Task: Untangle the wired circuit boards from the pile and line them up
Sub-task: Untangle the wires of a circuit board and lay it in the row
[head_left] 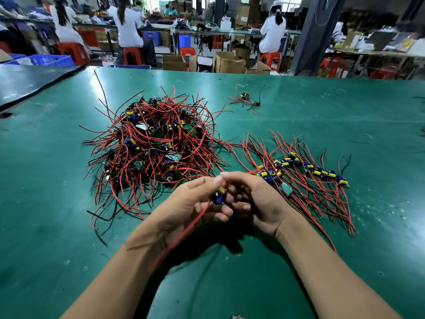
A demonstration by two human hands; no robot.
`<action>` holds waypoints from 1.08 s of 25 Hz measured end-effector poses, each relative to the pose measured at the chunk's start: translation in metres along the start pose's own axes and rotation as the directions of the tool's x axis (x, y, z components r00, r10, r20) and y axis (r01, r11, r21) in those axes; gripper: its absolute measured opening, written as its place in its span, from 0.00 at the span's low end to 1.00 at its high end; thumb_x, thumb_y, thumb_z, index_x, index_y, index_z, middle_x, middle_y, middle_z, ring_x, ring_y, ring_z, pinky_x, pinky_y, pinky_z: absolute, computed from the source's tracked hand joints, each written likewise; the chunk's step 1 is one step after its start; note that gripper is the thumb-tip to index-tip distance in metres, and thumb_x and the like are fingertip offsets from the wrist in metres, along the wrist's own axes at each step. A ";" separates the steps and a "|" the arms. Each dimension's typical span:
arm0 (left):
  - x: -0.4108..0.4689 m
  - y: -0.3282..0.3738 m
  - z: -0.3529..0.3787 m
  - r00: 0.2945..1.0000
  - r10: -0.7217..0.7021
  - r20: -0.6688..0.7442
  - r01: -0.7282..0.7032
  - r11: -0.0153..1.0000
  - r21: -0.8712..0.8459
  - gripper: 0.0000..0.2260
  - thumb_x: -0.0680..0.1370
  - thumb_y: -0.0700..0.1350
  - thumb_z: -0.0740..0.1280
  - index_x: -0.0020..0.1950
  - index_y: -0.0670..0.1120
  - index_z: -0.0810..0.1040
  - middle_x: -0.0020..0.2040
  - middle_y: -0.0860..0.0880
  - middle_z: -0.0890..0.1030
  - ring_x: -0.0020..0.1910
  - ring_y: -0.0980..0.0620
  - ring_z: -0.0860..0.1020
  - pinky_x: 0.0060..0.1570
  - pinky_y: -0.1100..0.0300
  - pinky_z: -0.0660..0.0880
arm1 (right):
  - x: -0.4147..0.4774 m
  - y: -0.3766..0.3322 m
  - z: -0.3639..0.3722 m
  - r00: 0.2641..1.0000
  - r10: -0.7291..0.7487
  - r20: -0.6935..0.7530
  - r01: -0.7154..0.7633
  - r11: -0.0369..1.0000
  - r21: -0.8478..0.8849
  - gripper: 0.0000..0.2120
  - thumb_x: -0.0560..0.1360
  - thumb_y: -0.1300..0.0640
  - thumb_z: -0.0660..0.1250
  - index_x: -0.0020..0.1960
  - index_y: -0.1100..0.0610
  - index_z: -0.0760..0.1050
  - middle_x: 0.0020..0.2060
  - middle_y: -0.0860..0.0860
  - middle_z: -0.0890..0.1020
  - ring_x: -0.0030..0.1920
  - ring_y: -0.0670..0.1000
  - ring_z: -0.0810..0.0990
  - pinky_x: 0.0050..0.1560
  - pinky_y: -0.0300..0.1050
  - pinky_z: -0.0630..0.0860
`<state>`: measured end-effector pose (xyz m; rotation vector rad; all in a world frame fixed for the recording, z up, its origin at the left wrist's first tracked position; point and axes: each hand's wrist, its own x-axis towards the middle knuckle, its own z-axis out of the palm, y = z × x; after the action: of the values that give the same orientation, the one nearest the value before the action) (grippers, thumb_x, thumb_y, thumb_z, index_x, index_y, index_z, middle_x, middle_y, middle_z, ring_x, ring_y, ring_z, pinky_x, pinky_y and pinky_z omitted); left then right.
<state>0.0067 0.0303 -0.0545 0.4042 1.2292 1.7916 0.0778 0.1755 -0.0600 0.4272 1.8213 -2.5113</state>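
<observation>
My left hand (193,203) grips a board (219,195), its wire (195,221) trailing; my right hand (256,201) curls in, seemingly pinching it too.

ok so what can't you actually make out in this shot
- Head view, held board: mostly covered by the left hand and right hand; whether the right hand grips it cannot be told.
- Head view, pile: boards underneath are buried by the tangle on top, so no count.
- Head view, stray cluster at the far side: too small to tell how many boards.
- Head view, row: boards overlap, count unclear.
</observation>
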 end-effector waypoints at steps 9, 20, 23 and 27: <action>0.004 -0.011 0.003 0.987 0.082 -0.142 -0.067 0.992 0.106 0.08 0.79 0.33 0.62 0.51 0.36 0.81 0.39 0.38 0.81 0.33 0.45 0.82 0.36 0.56 0.83 | 0.005 0.014 0.005 0.975 -0.203 -0.084 0.169 0.936 -0.307 0.21 0.76 0.42 0.71 0.49 0.61 0.82 0.35 0.59 0.80 0.34 0.52 0.77 0.35 0.45 0.75; 0.001 -0.014 0.005 0.990 0.088 -0.112 -0.063 0.976 0.211 0.06 0.78 0.34 0.64 0.46 0.35 0.81 0.35 0.38 0.81 0.27 0.46 0.77 0.28 0.60 0.76 | 0.012 0.007 -0.015 0.978 -0.173 -0.119 0.113 0.911 -0.396 0.22 0.80 0.37 0.61 0.50 0.52 0.85 0.24 0.51 0.76 0.23 0.48 0.73 0.26 0.37 0.67; 0.000 -0.014 0.005 0.994 0.079 -0.071 -0.060 0.968 0.242 0.06 0.78 0.34 0.64 0.45 0.36 0.80 0.35 0.38 0.80 0.28 0.45 0.77 0.28 0.60 0.76 | 0.017 0.004 -0.028 0.948 -0.231 -0.218 0.102 0.872 -0.479 0.22 0.78 0.33 0.59 0.50 0.45 0.86 0.23 0.48 0.69 0.21 0.45 0.61 0.25 0.37 0.56; 0.000 -0.015 0.005 0.996 0.069 -0.057 -0.051 0.961 0.272 0.07 0.78 0.34 0.63 0.45 0.35 0.80 0.35 0.38 0.81 0.28 0.46 0.78 0.28 0.60 0.76 | 0.023 0.004 -0.030 0.908 -0.245 -0.339 0.123 0.932 -0.342 0.23 0.82 0.38 0.57 0.46 0.48 0.86 0.38 0.58 0.69 0.26 0.48 0.60 0.27 0.40 0.54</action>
<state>0.0173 0.0348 -0.0657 0.5462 1.5308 1.7027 0.0633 0.2056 -0.0778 0.8039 2.4643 -2.3008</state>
